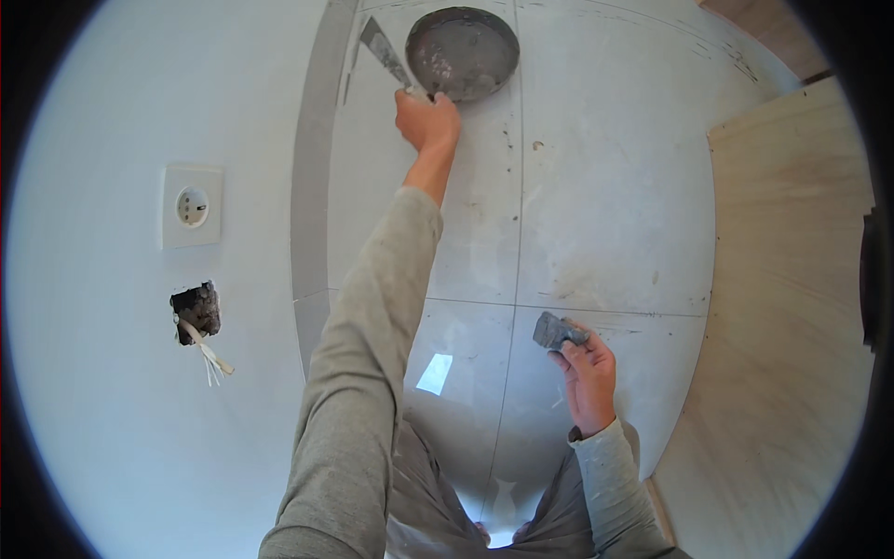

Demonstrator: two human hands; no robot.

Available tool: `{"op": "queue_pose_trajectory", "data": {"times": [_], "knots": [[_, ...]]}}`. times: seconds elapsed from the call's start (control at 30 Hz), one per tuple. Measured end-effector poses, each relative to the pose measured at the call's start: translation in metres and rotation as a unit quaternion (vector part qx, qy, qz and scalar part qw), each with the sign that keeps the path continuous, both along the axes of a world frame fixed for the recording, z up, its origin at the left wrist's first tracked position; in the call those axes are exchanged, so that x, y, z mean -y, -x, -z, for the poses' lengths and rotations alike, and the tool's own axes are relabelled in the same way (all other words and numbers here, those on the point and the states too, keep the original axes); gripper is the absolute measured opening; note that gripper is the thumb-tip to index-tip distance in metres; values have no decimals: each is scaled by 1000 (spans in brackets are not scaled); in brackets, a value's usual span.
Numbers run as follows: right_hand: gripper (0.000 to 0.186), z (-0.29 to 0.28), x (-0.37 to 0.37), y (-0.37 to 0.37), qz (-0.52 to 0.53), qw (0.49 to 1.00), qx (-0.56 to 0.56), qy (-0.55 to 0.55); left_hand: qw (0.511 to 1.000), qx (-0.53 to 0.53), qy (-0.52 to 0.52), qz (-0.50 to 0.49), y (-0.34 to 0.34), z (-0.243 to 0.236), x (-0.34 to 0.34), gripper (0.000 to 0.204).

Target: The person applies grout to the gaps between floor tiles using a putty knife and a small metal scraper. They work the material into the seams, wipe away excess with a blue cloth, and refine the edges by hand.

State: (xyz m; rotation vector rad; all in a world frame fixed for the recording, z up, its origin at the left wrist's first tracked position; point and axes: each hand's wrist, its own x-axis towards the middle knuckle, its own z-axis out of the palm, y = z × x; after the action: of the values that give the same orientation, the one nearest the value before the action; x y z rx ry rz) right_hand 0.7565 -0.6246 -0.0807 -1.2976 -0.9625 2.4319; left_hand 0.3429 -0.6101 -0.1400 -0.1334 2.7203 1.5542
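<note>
My left hand reaches far forward, its fingers closed round the handle of a putty knife. The knife's grey-smeared blade points up and to the left, just beside a round shallow bowl on the floor. Grey paste coats the inside of that bowl. Nearer to me, my right hand pinches a small, dark grey, blocky piece between thumb and fingers, above the tiles. Its surface looks rough and coated, and its exact kind cannot be made out.
A white wall on the left carries a socket. Below it, a rough hole has a cable with loose wires sticking out. Large glossy tiles with dark specks cover the floor. A wooden panel stands along the right.
</note>
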Motion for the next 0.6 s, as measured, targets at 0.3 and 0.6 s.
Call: {"op": "queue_pose_trajectory", "data": {"times": [0.3, 0.6], "knots": [[33, -45, -90, 26, -177, 888, 92, -415, 969, 176, -170, 28, -242, -26, 51, 24], [22, -11, -114, 63, -426, 647, 155, -613, 921, 283, -265, 20, -315, -34, 37, 23]]}}
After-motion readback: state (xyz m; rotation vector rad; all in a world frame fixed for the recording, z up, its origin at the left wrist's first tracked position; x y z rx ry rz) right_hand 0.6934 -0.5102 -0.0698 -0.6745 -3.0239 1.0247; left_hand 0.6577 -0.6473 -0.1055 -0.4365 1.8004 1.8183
